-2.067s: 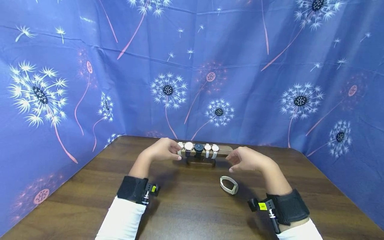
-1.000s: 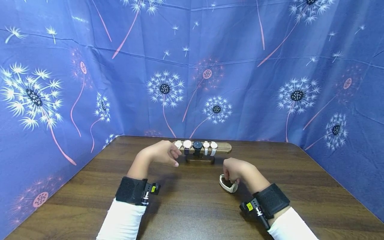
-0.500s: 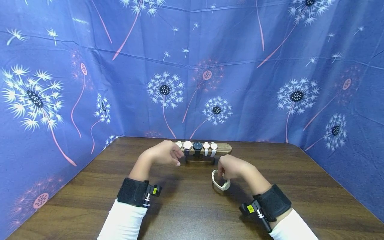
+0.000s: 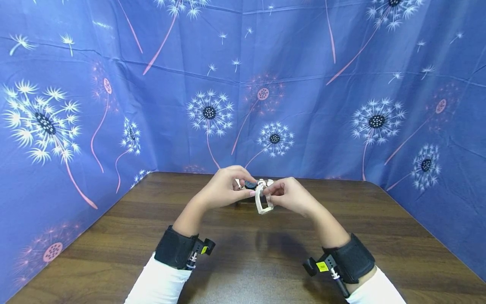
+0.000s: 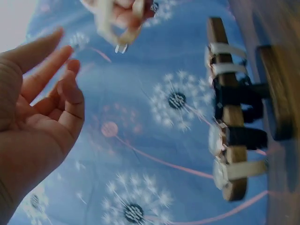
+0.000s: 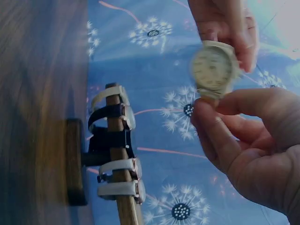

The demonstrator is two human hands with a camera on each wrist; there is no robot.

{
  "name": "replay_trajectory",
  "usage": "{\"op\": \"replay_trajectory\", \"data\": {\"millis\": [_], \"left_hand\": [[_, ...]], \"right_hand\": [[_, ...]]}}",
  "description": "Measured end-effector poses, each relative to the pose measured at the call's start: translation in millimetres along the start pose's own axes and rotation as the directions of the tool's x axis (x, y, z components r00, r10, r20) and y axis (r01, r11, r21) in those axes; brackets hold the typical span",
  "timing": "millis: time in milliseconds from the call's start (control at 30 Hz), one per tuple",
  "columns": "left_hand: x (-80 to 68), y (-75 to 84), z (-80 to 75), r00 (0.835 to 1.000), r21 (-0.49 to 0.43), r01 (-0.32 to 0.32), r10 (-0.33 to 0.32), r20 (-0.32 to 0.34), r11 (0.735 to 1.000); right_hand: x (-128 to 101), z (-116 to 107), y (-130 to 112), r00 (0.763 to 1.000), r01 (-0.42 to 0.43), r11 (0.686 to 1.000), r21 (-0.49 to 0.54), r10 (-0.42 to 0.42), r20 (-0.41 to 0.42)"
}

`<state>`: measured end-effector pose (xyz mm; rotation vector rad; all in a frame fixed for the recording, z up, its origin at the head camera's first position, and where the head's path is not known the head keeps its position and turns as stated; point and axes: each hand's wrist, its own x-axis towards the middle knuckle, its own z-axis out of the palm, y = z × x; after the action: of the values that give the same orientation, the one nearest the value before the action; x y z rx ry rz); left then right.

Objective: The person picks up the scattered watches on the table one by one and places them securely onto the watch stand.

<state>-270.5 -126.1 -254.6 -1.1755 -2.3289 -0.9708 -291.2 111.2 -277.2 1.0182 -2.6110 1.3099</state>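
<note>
A cream wristwatch (image 4: pixel 259 202) hangs above the table in front of the watch stand. My right hand (image 4: pixel 291 195) pinches its strap beside the case between thumb and fingers; the round dial (image 6: pixel 213 69) shows in the right wrist view. My left hand (image 4: pixel 224 188) is raised close to the watch on its left side, and the two overlap in the head view. In the left wrist view a gap shows between the left hand's spread fingers (image 5: pixel 44 75) and the watch, and that hand holds nothing.
Behind the hands stands a wooden watch stand (image 6: pixel 125 208) with several watches on its bar, among them a black one (image 4: pixel 250 185), partly hidden by the hands. The brown table (image 4: pixel 235 261) reaches back to a blue dandelion-print cloth (image 4: pixel 319 139).
My right hand went down to the cream watch on the table, took hold of it and lifted it up and left toward the stand. My left hand has moved right, toward the watch.
</note>
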Motion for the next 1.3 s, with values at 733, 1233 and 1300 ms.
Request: {"op": "replay_trajectory", "data": {"millis": [733,1233,1300], "left_hand": [[3.6,15.2,17.3,0.972,0.131,-0.186,0.163,0.168,0.974],[4.9,7.5,4.8,0.968,-0.410,0.247,-0.245,0.059,0.878],[4.6,6.8,3.8,0.960,-0.479,0.273,-0.271,0.073,0.834]], "right_hand": [[-1.5,-0.9,3.0,0.989,-0.125,0.912,0.392,0.082,0.125],[-11.1,0.0,-24.7,0.882,0.433,0.901,-0.023,-0.429,-0.196],[-10.7,2.5,-26.0,0.849,0.478,0.872,-0.108,-0.490,-0.197]]}}
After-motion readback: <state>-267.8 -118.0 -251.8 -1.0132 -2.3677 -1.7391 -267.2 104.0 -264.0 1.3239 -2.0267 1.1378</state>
